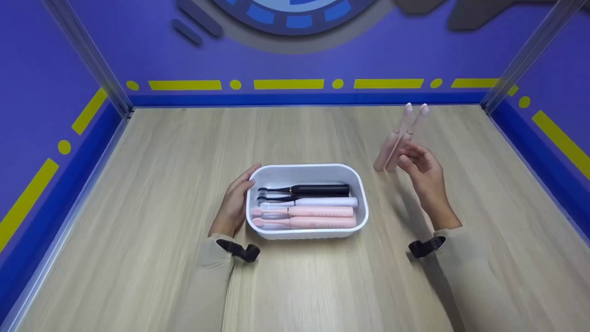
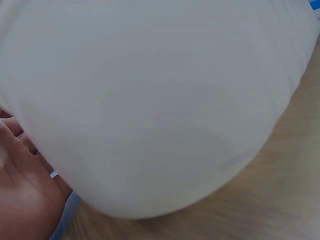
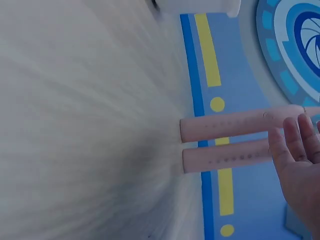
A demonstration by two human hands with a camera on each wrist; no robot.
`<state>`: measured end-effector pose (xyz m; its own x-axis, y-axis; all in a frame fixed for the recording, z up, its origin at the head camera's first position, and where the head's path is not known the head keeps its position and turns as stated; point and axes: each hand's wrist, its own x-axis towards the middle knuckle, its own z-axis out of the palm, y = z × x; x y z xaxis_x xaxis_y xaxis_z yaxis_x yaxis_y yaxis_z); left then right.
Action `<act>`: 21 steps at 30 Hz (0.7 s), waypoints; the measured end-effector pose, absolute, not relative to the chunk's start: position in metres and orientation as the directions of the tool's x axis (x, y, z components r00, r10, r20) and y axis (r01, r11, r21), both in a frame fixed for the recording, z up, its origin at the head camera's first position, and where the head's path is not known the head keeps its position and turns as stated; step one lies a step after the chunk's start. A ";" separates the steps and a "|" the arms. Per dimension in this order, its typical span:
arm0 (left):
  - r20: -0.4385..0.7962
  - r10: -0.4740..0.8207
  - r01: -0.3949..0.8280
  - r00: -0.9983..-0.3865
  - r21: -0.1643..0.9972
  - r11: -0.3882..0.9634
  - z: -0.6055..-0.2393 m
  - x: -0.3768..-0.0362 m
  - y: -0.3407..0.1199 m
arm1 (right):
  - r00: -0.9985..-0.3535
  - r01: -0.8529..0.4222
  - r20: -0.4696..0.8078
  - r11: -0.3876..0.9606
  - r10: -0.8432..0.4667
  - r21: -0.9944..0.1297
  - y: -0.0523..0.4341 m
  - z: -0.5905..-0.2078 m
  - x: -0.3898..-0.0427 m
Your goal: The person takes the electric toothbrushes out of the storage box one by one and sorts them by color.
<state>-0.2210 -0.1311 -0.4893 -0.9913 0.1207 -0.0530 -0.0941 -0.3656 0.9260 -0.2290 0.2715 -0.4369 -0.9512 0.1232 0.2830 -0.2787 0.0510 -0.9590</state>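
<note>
Against the left side of a white plastic basket [image 1: 306, 234] my left hand [image 1: 233, 203] rests, its fingers along the outer wall at the far corner. The left wrist view shows the palm beside the basket wall [image 2: 150, 110]. Two pink electric toothbrushes [image 1: 386, 152] stand upright on the table, side by side, to the basket's right. My right hand [image 1: 426, 180] is at the right-hand one, thumb and fingers apart. In the right wrist view the fingers of the hand [image 3: 302, 175] overlap the upper part of the lower toothbrush [image 3: 227, 156]; contact is unclear.
In the basket lie a black toothbrush [image 1: 320, 189], a white one [image 1: 326, 202] partly covering another black one, and two pink ones [image 1: 322, 222], heads to the left. Blue-purple panels [image 1: 295, 64] wall the wooden table [image 1: 318, 286] at the back and sides.
</note>
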 end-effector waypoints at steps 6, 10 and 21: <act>-0.071 0.113 -0.107 -0.991 0.930 -0.352 -0.489 -0.221 -0.131 | -0.950 -0.305 0.311 0.165 0.011 -0.938 0.262 -0.431 -0.225; -0.072 0.114 -0.108 -0.991 0.931 -0.347 -0.489 -0.221 -0.131 | -0.949 -0.312 0.296 0.176 -0.112 -0.934 0.253 -0.425 -0.223; -0.056 0.118 -0.094 -0.991 0.935 -0.341 -0.488 -0.221 -0.131 | -0.918 -0.313 0.207 0.300 -0.338 -0.901 0.238 -0.411 -0.223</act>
